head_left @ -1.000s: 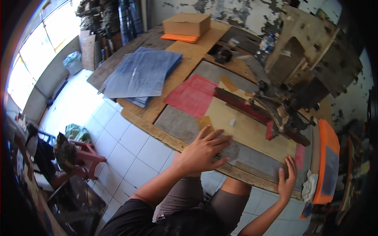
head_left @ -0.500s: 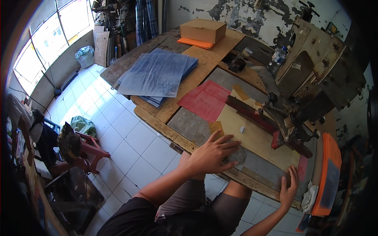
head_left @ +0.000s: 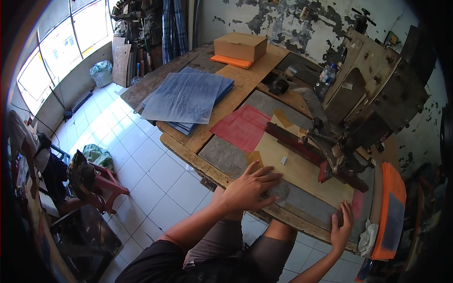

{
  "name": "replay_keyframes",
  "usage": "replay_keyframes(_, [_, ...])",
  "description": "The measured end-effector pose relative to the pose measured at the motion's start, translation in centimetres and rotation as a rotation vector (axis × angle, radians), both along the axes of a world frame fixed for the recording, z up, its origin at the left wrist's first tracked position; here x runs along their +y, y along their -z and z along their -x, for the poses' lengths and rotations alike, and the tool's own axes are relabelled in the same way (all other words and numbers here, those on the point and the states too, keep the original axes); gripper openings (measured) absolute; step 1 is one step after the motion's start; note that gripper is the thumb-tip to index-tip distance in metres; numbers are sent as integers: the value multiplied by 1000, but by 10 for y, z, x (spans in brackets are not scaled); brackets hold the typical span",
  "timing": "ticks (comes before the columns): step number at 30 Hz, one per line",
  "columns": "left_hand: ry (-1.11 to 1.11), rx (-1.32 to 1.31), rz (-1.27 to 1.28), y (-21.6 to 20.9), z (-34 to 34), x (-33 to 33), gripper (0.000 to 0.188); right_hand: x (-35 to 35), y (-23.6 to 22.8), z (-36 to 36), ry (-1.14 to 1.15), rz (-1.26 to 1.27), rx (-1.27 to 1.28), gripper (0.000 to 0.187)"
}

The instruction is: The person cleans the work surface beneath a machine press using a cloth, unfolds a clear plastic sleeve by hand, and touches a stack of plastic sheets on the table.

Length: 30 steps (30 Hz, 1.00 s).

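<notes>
My left hand (head_left: 250,188) rests with fingers spread at the near edge of a cream-coloured sheet (head_left: 311,174), close to a piece of brown tape (head_left: 254,156). At the sheet's near right corner is my right hand (head_left: 341,227), its fingers stretched out and touching the edge. Neither hand grips anything. A small pale grey block (head_left: 283,160) lies on the cream sheet. Beside the sheet's left end a red sheet (head_left: 241,127) is spread flat. Over the sheet's far side runs a long dark red bar (head_left: 295,141) belonging to a heavy metal press (head_left: 373,75).
Stacked clear bluish plastic sheets (head_left: 184,96) lie on the table's left part. Behind them a cardboard box (head_left: 240,46) sits on orange sheets (head_left: 231,61). More orange covers (head_left: 390,207) and a white cloth (head_left: 367,238) are at the right edge. A red stool (head_left: 111,186) stands on the tiled floor.
The whole view has shifted slightly. Both hands stay in nearly the same places on the cream sheet, and nothing has visibly been picked up or let go.
</notes>
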<state>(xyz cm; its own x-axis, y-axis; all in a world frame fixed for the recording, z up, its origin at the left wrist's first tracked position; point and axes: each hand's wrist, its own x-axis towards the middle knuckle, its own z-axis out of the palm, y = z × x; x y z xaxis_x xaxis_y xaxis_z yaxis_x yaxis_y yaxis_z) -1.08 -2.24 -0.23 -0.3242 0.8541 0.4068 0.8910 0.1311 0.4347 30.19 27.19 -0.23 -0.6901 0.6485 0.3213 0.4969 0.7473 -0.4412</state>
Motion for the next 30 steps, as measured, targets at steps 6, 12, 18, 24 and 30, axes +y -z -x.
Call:
replay_keyframes(6, [20, -3, -9, -4, 0, 5, 56, 1, -4, -2, 16, -2, 35, 55])
replay_keyframes(12, [26, 36, -3, -5, 5, 3, 56, 2, -3, 5, -14, -1, 95, 54])
replay_keyframes(18, [23, 42, -28, 0, 2, 2, 53, -2, -4, -1, -7, -59, 118, 52])
replay_keyframes(24, [64, 73, -83, 8, 6, 1, 53, -8, -18, 4, -31, -15, 138, 49])
replay_keyframes(30, [57, 160, -73, -11, 3, -2, 48, -7, -24, 6, 1, 82, 147, 46])
